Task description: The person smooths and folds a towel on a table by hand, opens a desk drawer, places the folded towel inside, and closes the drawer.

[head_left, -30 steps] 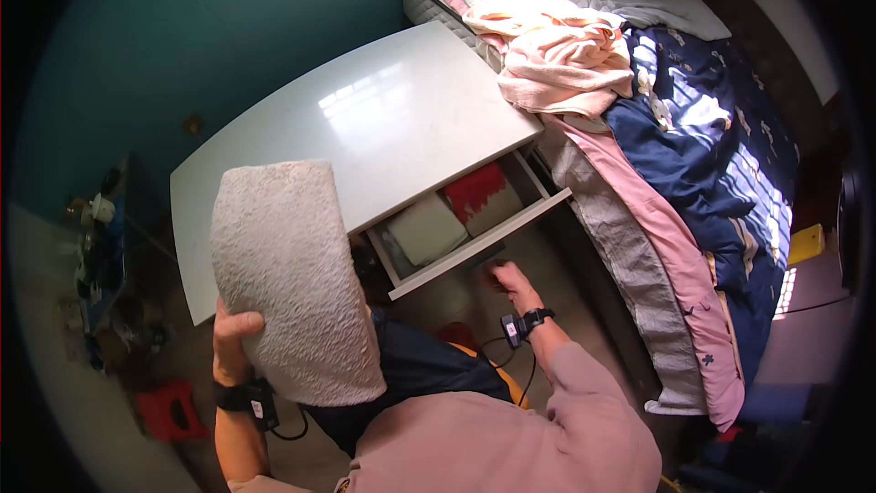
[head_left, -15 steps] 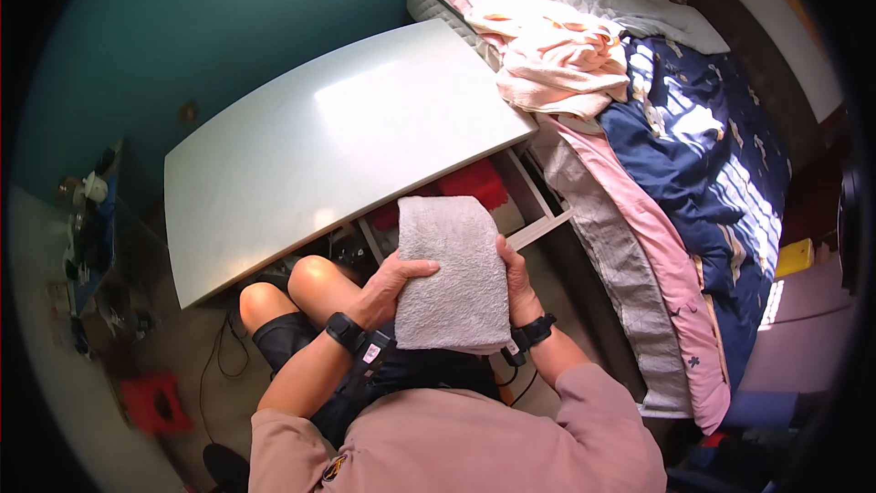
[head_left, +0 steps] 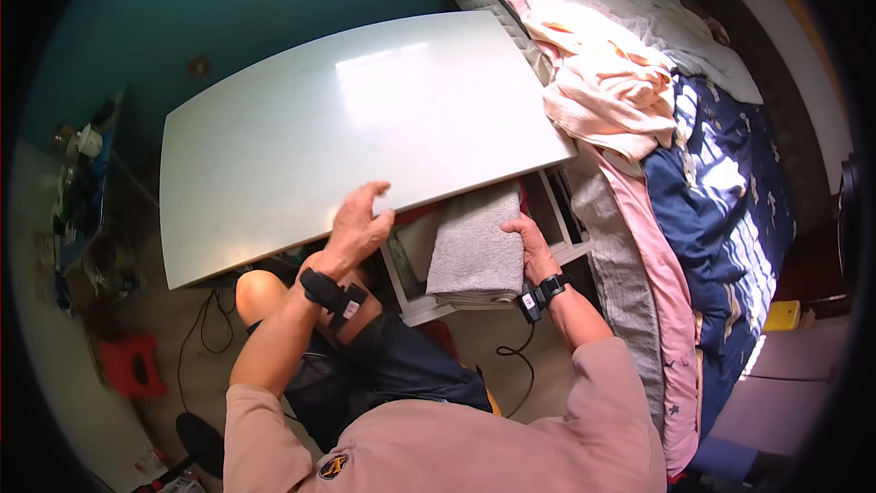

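Observation:
A folded grey towel [head_left: 476, 245] lies in the pulled-out drawer [head_left: 421, 312] under the white desk's front edge. My right hand [head_left: 534, 245] grips the towel's right side, thumb on top; its other fingers are partly hidden. My left hand [head_left: 358, 226] is off the towel, raised near the desk edge with fingers apart and nothing in it. Part of a red cloth shows in the drawer behind the towel.
The white desk [head_left: 265, 164] spans the view ahead. To the right is a bed with a peach blanket [head_left: 607, 91] and a navy quilt [head_left: 721, 192]. A red stool [head_left: 133, 365] and a black cable [head_left: 187, 338] are on the floor at left.
The towel has moved forward and right, down into the drawer. My left hand has let go of it and shifted left; my right hand stays on it.

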Action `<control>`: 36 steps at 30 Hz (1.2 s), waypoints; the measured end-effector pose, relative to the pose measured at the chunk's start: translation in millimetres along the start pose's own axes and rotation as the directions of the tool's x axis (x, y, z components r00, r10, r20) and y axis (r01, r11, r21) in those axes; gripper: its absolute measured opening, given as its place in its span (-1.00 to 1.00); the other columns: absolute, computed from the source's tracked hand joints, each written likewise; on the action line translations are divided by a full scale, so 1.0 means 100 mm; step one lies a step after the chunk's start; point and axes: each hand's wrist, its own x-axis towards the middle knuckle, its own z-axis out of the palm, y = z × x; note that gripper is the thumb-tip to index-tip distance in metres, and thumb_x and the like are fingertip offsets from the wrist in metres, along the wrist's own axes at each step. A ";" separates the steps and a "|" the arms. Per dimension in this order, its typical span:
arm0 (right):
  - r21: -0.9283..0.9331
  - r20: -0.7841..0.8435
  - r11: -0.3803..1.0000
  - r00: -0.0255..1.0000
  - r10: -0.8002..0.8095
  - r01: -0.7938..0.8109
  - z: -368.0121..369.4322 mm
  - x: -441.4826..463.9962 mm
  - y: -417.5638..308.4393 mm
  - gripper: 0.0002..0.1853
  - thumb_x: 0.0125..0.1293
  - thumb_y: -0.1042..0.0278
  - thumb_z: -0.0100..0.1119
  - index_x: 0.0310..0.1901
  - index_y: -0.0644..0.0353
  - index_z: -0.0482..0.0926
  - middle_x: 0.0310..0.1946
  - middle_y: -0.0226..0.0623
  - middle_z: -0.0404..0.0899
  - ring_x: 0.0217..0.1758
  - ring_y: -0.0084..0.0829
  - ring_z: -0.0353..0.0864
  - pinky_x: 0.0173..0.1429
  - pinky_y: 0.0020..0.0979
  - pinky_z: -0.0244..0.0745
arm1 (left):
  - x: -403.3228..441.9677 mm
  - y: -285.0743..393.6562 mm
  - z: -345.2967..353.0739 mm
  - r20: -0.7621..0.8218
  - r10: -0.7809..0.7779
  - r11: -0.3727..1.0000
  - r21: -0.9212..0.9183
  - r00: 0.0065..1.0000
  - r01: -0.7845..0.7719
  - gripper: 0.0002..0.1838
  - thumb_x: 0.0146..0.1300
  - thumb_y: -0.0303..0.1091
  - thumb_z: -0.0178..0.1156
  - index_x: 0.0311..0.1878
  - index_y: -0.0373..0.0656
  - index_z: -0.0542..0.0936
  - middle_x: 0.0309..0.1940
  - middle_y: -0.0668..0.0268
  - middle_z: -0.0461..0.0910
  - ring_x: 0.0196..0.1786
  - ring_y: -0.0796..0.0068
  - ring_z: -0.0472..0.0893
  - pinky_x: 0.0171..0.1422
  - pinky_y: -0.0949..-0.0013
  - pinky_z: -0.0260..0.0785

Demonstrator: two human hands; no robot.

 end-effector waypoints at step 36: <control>-0.969 -0.053 0.226 0.981 0.188 -0.096 -0.16 1.54 0.68 0.02 -0.06 0.01 0.54 0.44 0.22 0.32 0.43 -0.09 0.34 0.45 -0.21 0.33 0.46 -0.20 0.32 | 0.32 -0.52 -0.33 0.335 -0.313 0.794 0.606 0.889 0.051 0.11 0.20 -0.07 0.29 0.65 0.10 -0.23 0.64 -0.01 -0.48 0.64 -0.14 -0.54 0.60 -0.24 -0.69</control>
